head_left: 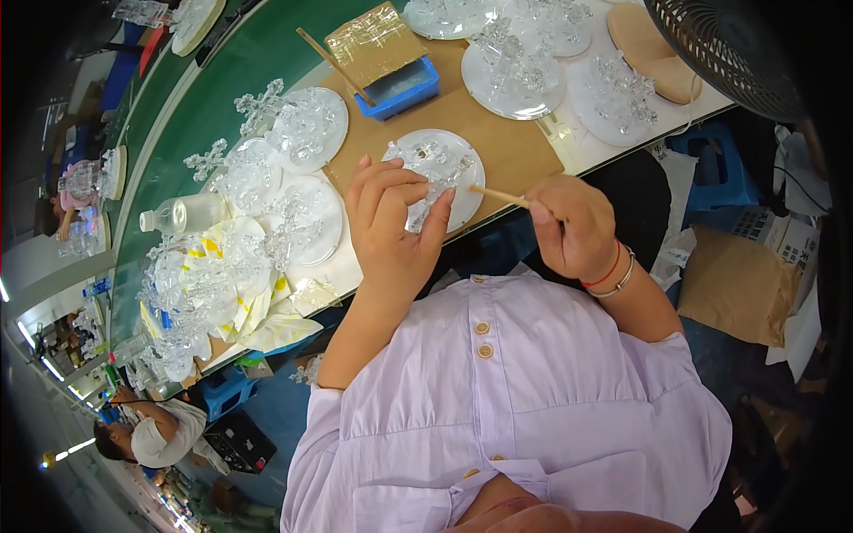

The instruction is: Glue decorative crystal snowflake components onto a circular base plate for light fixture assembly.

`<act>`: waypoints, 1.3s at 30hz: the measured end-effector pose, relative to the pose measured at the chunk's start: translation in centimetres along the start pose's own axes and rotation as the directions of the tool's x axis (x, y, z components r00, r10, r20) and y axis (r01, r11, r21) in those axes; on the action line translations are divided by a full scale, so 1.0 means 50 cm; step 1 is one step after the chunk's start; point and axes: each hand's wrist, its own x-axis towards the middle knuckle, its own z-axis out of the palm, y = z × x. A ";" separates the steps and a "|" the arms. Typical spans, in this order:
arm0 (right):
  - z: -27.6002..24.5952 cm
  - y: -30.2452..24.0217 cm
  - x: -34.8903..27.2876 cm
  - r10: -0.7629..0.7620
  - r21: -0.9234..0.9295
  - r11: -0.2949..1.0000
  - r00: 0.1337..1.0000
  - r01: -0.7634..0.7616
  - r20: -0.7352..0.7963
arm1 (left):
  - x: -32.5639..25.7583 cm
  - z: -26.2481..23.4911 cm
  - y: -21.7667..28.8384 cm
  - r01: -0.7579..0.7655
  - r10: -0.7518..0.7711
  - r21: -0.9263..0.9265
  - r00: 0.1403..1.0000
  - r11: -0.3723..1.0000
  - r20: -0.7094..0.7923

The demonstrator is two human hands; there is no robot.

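Observation:
My right hand (573,226) is closed round a thin wooden stick (498,194), whose tip points left at a round white plate (471,160). On that plate sits a cluster of clear plastic pieces (437,166). My left hand (391,218) is at the plate's left side, fingers bent and apart, thumb low by the near rim. Its fingertips reach over the clear pieces; whether they press on them I cannot tell. Beyond the plate stands a blue plastic box (402,93) with a taped cardboard flap (378,43) and another wooden stick (333,64) leaning on it.
Brown cardboard (520,147) covers the table under the plate. Several white discs with clear ornaments (306,129) crowd the left; more discs (515,84) lie at the back right. A clear bottle (182,215) lies at left. A black fan (724,53) juts in at upper right.

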 end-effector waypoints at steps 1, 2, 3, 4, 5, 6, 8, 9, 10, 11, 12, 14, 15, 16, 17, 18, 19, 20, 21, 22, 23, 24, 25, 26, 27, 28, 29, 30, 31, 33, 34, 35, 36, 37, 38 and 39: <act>0.000 0.003 0.002 0.001 0.000 1.000 1.000 -0.001 0.000 | -0.001 0.002 0.000 0.000 0.000 0.000 1.000 1.000 0.001; 0.001 0.005 0.005 0.006 -0.013 1.000 1.000 -0.006 0.017 | -0.004 0.005 0.000 0.003 -0.003 -0.009 1.000 1.000 -0.003; 0.001 0.006 0.007 0.011 -0.026 1.000 0.999 -0.010 0.034 | -0.005 0.007 -0.001 0.006 -0.006 -0.018 1.000 1.000 -0.008; 0.002 0.003 0.006 0.010 -0.025 1.000 0.999 -0.009 0.034 | -0.006 0.006 -0.003 0.007 -0.007 -0.018 1.000 1.000 -0.008; 0.003 -0.001 0.004 -0.014 -0.003 1.000 0.998 0.015 0.057 | -0.006 0.005 -0.005 0.007 -0.007 -0.019 1.000 1.000 0.003; 0.003 -0.005 0.001 -0.038 0.016 0.999 0.996 0.037 0.079 | -0.007 0.005 -0.007 0.008 -0.008 -0.023 1.000 1.000 0.015; 0.008 -0.017 -0.003 -0.035 0.049 0.998 0.996 0.031 0.082 | -0.006 -0.005 -0.007 0.005 -0.005 -0.010 0.998 1.000 0.056; 0.009 -0.020 -0.005 -0.033 0.081 0.996 0.996 0.026 0.083 | -0.006 -0.011 -0.008 0.000 -0.001 0.003 0.995 1.000 0.098; 0.009 -0.017 -0.006 -0.031 0.081 0.996 0.996 0.025 0.081 | -0.006 -0.018 -0.010 -0.001 0.001 0.002 0.995 1.000 0.100; 0.009 -0.012 -0.007 -0.032 0.073 0.997 0.997 0.028 0.064 | -0.007 -0.026 -0.014 0.010 -0.010 0.006 0.991 1.000 0.135; 0.009 -0.009 -0.006 -0.032 0.061 0.998 0.998 0.029 0.049 | -0.008 -0.035 -0.020 0.022 -0.023 0.005 0.985 1.000 0.169; 0.002 0.003 0.001 -0.001 0.008 1.000 1.000 0.001 0.029 | -0.019 -0.048 -0.036 0.074 -0.066 -0.038 0.980 0.997 0.185; -0.002 0.010 0.005 0.024 -0.038 0.999 1.000 -0.023 0.007 | -0.023 -0.053 -0.040 0.127 -0.110 -0.074 0.973 0.989 0.201; -0.003 0.017 0.010 0.025 -0.040 0.999 1.000 -0.025 0.008 | -0.024 -0.057 -0.040 0.128 -0.110 -0.077 0.973 0.989 0.202; -0.004 0.024 0.014 0.031 -0.071 0.997 1.000 -0.031 -0.001 | -0.025 -0.061 -0.038 0.145 -0.129 -0.059 0.967 0.988 0.218; -0.004 0.026 0.018 0.034 -0.095 0.995 0.999 -0.035 -0.011 | -0.026 -0.068 -0.035 0.162 -0.150 -0.033 0.961 0.986 0.231; -0.005 0.025 0.019 0.032 -0.092 0.995 0.999 -0.033 -0.010 | -0.026 -0.073 -0.033 0.164 -0.153 -0.030 0.961 0.986 0.229; -0.006 0.026 0.019 0.025 -0.080 0.997 1.000 -0.025 0.000 | -0.026 -0.077 -0.032 0.150 -0.143 -0.008 0.955 0.989 0.261; -0.006 0.027 0.016 0.020 -0.071 0.997 1.000 -0.020 0.011 | -0.029 -0.077 -0.034 0.136 -0.133 0.010 0.947 0.991 0.293; -0.007 0.025 0.013 0.021 -0.073 0.997 1.000 -0.020 0.013 | -0.030 -0.077 -0.035 0.138 -0.134 0.008 0.947 0.990 0.293; -0.009 0.019 0.007 0.008 -0.067 0.998 1.000 -0.007 0.023 | -0.029 -0.076 -0.035 0.152 -0.144 -0.003 0.944 0.988 0.295; -0.011 0.010 0.004 -0.005 -0.058 0.998 1.000 0.007 0.030 | -0.028 -0.078 -0.034 0.165 -0.155 -0.011 0.942 0.986 0.298; -0.012 0.002 0.001 -0.006 -0.056 0.998 0.999 0.008 0.032 | -0.027 -0.079 -0.035 0.167 -0.157 -0.010 0.942 0.986 0.297; -0.012 -0.006 -0.002 -0.020 -0.034 0.999 0.999 0.022 0.048 | -0.027 -0.081 -0.036 0.171 -0.163 -0.001 0.942 0.985 0.295; -0.012 -0.012 -0.006 -0.031 -0.017 0.999 0.997 0.032 0.064 | -0.027 -0.078 -0.039 0.173 -0.166 0.002 0.941 0.985 0.294; -0.010 -0.017 -0.010 -0.030 -0.021 0.999 0.997 0.032 0.065 | -0.028 -0.075 -0.039 0.173 -0.165 -0.002 0.941 0.985 0.294; -0.006 -0.021 -0.014 -0.028 0.017 0.999 0.997 0.027 0.065 | -0.028 -0.072 -0.039 0.227 -0.212 -0.019 0.932 0.974 0.295; -0.002 -0.025 -0.016 -0.027 0.057 0.998 0.998 0.023 0.064 | -0.029 -0.071 -0.038 0.281 -0.259 -0.034 0.919 0.959 0.296; 0.000 -0.027 -0.016 -0.030 0.075 0.997 0.997 0.025 0.073 | -0.029 -0.071 -0.039 0.280 -0.258 -0.036 0.920 0.959 0.296; -0.007 -0.022 -0.008 -0.037 0.071 0.997 0.999 0.035 0.037 | -0.031 -0.077 -0.038 0.331 -0.306 -0.041 0.907 0.943 0.288; -0.013 -0.020 0.000 -0.045 0.069 0.997 0.999 0.045 0.002 | -0.034 -0.082 -0.037 0.334 -0.311 -0.035 0.908 0.942 0.280; -0.025 -0.017 0.010 -0.002 0.056 0.998 0.999 0.004 -0.037 | -0.040 -0.086 -0.036 0.331 -0.311 -0.036 0.914 0.943 0.260; -0.039 -0.012 0.016 0.042 0.036 0.999 0.996 -0.040 -0.075 | -0.047 -0.083 -0.037 0.326 -0.306 -0.045 0.920 0.944 0.243; -0.044 -0.009 0.017 0.092 -0.001 0.996 0.983 -0.093 -0.162 | -0.055 -0.082 -0.038 0.328 -0.309 -0.046 0.921 0.944 0.236; -0.045 -0.005 0.030 0.085 0.000 0.996 0.984 -0.086 -0.157 | -0.063 -0.080 -0.039 0.322 -0.306 -0.048 0.930 0.946 0.204; -0.048 0.001 0.052 0.051 -0.009 0.998 0.981 -0.054 -0.187 | -0.068 -0.080 -0.037 0.315 -0.303 -0.048 0.938 0.948 0.171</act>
